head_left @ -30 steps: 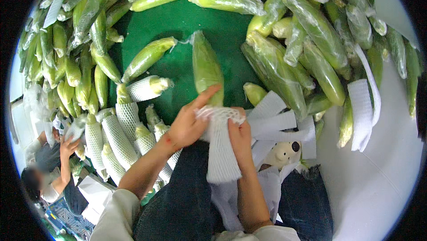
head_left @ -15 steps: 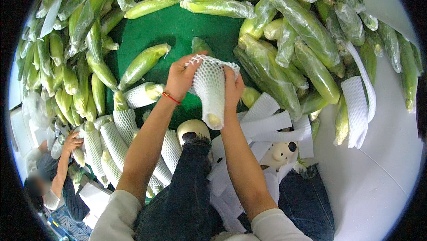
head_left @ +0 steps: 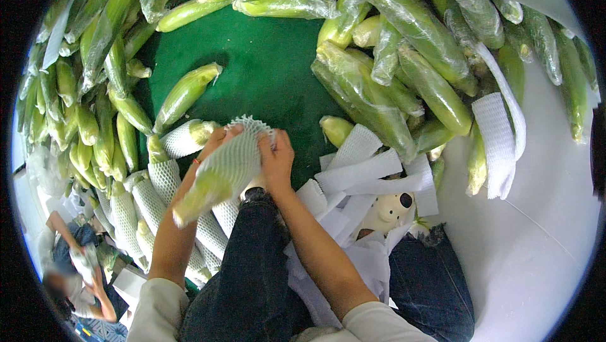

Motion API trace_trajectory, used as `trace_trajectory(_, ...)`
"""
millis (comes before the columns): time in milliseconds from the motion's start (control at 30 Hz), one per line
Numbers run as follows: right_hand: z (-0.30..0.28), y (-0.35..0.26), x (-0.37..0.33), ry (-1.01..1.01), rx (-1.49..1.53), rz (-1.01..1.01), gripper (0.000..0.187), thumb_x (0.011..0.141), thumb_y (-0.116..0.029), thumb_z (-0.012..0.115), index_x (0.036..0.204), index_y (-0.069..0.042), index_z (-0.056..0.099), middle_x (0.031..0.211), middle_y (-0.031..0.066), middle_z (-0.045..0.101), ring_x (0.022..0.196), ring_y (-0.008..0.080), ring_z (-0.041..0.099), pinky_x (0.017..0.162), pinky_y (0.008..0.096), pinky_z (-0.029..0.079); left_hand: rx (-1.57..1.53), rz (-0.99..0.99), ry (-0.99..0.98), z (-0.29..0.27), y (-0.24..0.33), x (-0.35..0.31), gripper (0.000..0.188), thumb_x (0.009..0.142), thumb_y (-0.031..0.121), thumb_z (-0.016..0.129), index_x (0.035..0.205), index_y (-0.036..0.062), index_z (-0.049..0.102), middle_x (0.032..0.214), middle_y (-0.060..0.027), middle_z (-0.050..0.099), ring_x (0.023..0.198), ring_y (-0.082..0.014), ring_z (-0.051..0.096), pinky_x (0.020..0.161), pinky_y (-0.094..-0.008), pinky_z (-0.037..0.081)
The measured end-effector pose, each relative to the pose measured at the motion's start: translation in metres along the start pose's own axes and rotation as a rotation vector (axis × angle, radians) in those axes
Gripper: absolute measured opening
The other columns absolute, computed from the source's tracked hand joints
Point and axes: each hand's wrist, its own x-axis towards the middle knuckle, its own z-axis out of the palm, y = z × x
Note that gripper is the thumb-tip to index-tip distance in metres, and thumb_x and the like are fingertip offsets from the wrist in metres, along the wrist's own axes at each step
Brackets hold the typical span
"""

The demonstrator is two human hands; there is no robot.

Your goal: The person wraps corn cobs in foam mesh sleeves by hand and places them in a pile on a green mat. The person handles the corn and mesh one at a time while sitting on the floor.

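Observation:
Both my hands hold one ear of corn in a white foam net sleeve. Its bare pale-green end tilts toward me and to the left, over my left forearm, slightly blurred. My left hand is closed at the sleeve's far end, partly hidden behind the net. My right hand grips the sleeve's right edge near its far rim. Close by on the left lie several sleeved ears. A plastic-wrapped ear rests alone on the green surface beyond my hands.
Heaps of plastic-wrapped corn stand on the right, at the back and on the left. Flat white foam sleeves pile up beside my right knee. A pale wall curves along the right. Another person works at the lower left.
The sleeved ear has moved left and nearer to me, and its bare end has swung to the lower left. More corn shows out of the sleeve. The other person's hands have moved.

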Motion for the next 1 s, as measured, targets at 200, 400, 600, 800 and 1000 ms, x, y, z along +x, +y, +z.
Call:
trace_trajectory(200,-0.102,-0.011,-0.031,0.639,-0.258,-0.169,0.033,0.079,-0.018,0.066,0.107,-0.003,0.054,0.109,0.0185,0.05,0.104,0.0296,0.047,0.089,0.0379,0.039,0.865,0.247,0.087,-0.003,0.131,-0.002,0.039,0.078,0.013,0.066,0.115,0.0064,0.057,0.096,-0.0127,0.058,0.089,-0.027,0.058,0.079,-0.0335,0.047)
trace_trajectory(400,-0.146,-0.024,-0.028,0.249,-0.364,0.06,0.02,0.082,-0.014,0.063,0.096,-0.001,0.056,0.084,0.0085,0.058,0.078,0.019,0.056,0.069,0.0298,0.045,0.409,0.635,-0.267,0.132,0.155,0.055,0.032,0.081,0.019,0.064,0.111,0.0082,0.059,0.104,-0.0123,0.06,0.096,-0.0311,0.057,0.087,-0.0371,0.046)
trace_trajectory(600,-0.161,-0.05,-0.054,-0.025,0.776,0.449,0.04,0.085,-0.003,0.053,0.122,-0.014,0.042,0.091,0.0024,0.059,0.077,0.0172,0.06,0.064,0.0297,0.051,0.333,0.199,-0.425,0.155,0.141,0.026,0.018,0.084,0.021,0.059,0.095,0.007,0.06,0.088,-0.0083,0.061,0.082,-0.0291,0.06,0.071,-0.035,0.049)
trace_trajectory(800,-0.116,-0.02,-0.072,-0.112,1.14,0.758,0.029,0.092,-0.019,0.052,0.118,-0.01,0.045,0.111,0.0043,0.054,0.099,0.0161,0.055,0.082,0.0313,0.049,0.58,0.491,-0.186,0.136,0.113,0.005,0.014,0.085,0.02,0.058,0.084,0.0056,0.055,0.079,-0.008,0.059,0.073,-0.0253,0.059,0.063,-0.0326,0.047)
trace_trajectory(1000,-0.095,0.001,-0.053,0.009,1.465,0.766,0.023,0.093,-0.029,0.052,0.099,-0.007,0.051,0.096,0.0045,0.056,0.086,0.016,0.057,0.074,0.0323,0.05,-0.516,-0.564,-0.598,0.109,0.086,-0.008,0.022,0.084,0.014,0.059,0.103,0.0039,0.056,0.095,0.0001,0.06,0.081,-0.0084,0.057,0.073,-0.0238,0.046)
